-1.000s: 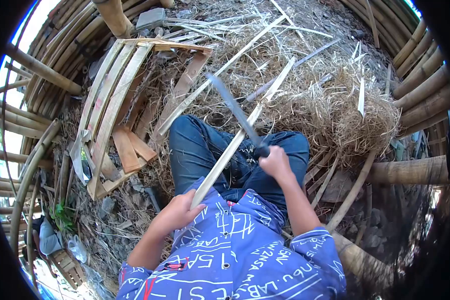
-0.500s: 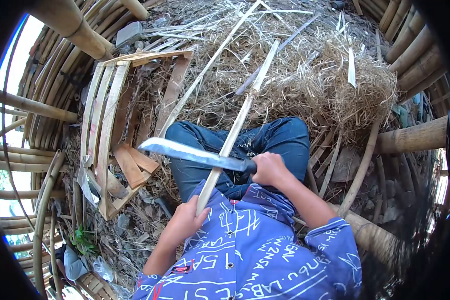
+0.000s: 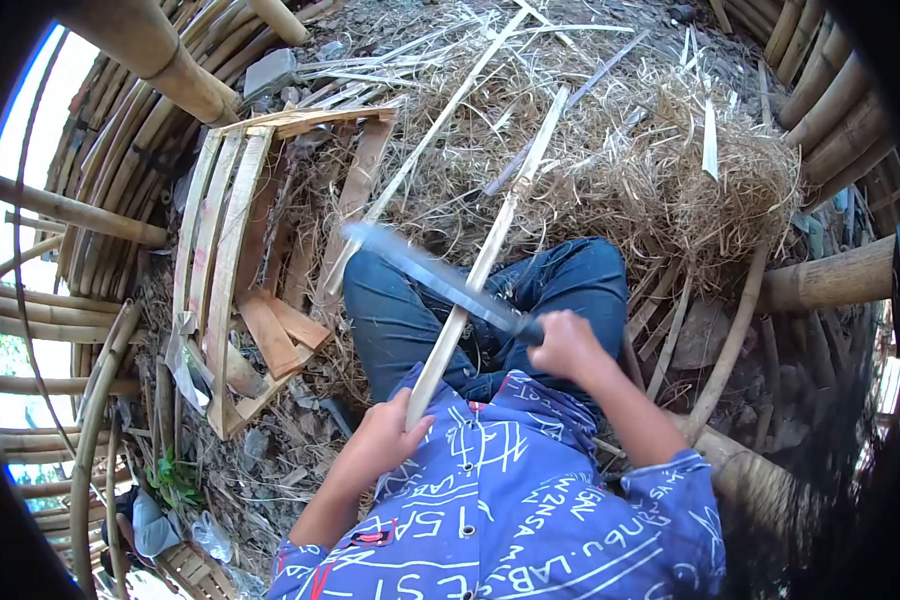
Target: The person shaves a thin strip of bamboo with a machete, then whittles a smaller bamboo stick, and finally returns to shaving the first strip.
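My left hand is closed around the near end of a long pale bamboo strip, close to my belly. The strip runs away from me between my legs, over the heap of shavings. In my right hand is the dark handle of a machete. Its blade lies across the strip above my lap, the tip pointing to the far left and slightly blurred by motion.
An upturned wooden crate stands to the left, with loose wood pieces beside it. Ahead spreads a pile of curly shavings with other long strips. Bamboo poles wall both sides.
The machete has swung so its tip points farther forward, and my right hand has shifted slightly right. My left hand keeps its hold on the strip.
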### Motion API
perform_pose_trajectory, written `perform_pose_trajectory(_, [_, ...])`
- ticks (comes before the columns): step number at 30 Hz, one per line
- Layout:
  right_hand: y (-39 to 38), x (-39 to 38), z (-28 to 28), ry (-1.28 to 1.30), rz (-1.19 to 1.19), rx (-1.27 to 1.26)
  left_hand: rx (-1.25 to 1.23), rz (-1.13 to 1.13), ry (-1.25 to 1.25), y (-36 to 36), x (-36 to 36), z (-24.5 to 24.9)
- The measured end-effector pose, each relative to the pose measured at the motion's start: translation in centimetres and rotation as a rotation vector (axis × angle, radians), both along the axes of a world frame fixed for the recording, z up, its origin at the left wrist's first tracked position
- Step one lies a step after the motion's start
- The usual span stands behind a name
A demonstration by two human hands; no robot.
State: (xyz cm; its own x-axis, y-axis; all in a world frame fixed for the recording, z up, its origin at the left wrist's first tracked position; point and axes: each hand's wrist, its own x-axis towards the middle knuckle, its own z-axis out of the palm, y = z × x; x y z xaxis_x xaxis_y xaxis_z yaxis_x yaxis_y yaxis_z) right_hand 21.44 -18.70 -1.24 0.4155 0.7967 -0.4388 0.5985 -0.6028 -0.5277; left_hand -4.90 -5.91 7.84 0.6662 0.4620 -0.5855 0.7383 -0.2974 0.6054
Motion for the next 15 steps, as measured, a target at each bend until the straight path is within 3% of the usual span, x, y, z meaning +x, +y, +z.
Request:
perform_pose_trajectory(5, [-0.3, -3.9, 0.3, 0.143, 0.11, 0.047, 0.035, 0.002, -0.072, 0.1, -0.5, -0.3])
perform_pose_trajectory(15, [2.1, -0.2, 0.3, -0.019, 0.243, -0.025, -0.003, 0.034, -0.087, 0.8, -0.2, 0.0])
